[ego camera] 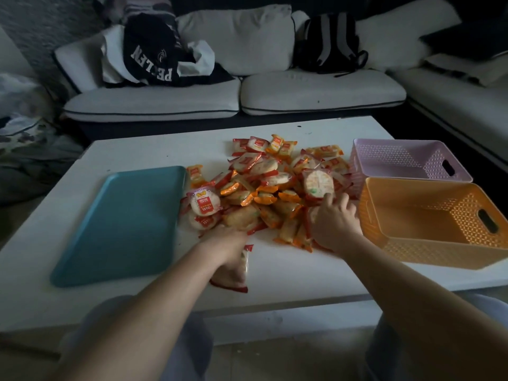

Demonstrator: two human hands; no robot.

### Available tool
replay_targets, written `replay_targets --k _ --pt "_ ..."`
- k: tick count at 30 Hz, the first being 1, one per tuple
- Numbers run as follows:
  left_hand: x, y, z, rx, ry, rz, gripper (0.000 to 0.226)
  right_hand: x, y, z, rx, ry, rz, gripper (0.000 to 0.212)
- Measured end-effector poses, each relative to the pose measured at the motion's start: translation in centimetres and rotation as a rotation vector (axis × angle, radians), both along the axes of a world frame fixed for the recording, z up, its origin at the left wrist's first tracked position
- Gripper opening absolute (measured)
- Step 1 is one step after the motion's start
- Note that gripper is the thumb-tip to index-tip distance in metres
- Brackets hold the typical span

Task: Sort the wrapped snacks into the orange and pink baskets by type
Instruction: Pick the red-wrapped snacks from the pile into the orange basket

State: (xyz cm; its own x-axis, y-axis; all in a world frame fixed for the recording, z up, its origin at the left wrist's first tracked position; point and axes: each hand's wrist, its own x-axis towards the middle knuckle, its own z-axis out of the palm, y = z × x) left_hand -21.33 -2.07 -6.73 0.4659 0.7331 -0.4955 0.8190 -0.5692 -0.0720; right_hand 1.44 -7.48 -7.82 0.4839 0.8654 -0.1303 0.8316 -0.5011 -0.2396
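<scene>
White table (288, 276), teal tray (123, 221) left. Mid-table, the snacks (261, 188) lie heaped: pale round cakes in clear wrap, edged red or orange. Orange basket (428, 251) and pink basket (398, 158) stand right. Left hand (229, 251) grips a red-edged packet (244, 264); right hand (334, 221) digs in, grip unclear.

Snack pile (269, 188) crowds baskets (428, 215); tray (123, 229) bare.
</scene>
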Motion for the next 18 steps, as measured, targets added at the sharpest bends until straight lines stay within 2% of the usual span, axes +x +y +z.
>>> replay_targets --k 1,3,6,9,10,13,14,17,18 --pt "0.2 0.2 0.2 0.001 -0.004 0.0 0.055 0.6 0.2 -0.7 -0.054 0.055 -0.033 0.068" --pt "0.4 0.9 0.5 0.023 -0.051 0.017 0.045 1.4 0.3 -1.4 -0.152 0.129 -0.033 0.072" --pt "0.1 2.2 1.0 0.106 -0.273 0.1 0.049 1.9 0.3 -0.9 -0.121 0.146 -0.03 0.077" --pt "-0.1 3.5 0.2 0.174 -0.43 0.196 0.068 2.5 0.5 0.3 -0.042 0.188 -0.049 0.093" --pt "-0.2 3.7 -0.1 0.158 -0.478 0.228 0.071 2.8 0.8 0.6 -0.006 0.214 -0.058 0.086" --pt "0.2 3.9 -0.7 0.092 -0.54 0.278 0.065 3.6 1.0 2.4 0.096 0.306 -0.018 0.025" --pt "0.3 3.9 -0.8 0.094 -0.535 0.282 0.064 3.9 1.0 3.1 0.108 0.314 0.02 0.014" --pt "0.6 3.9 -0.1 0.145 -0.515 0.284 0.058 4.7 0.4 4.4 0.042 0.257 0.142 0.007" --pt "0.7 3.9 0.4 0.164 -0.517 0.286 0.052 4.8 0.1 4.5 -0.017 0.25 0.169 0.01"
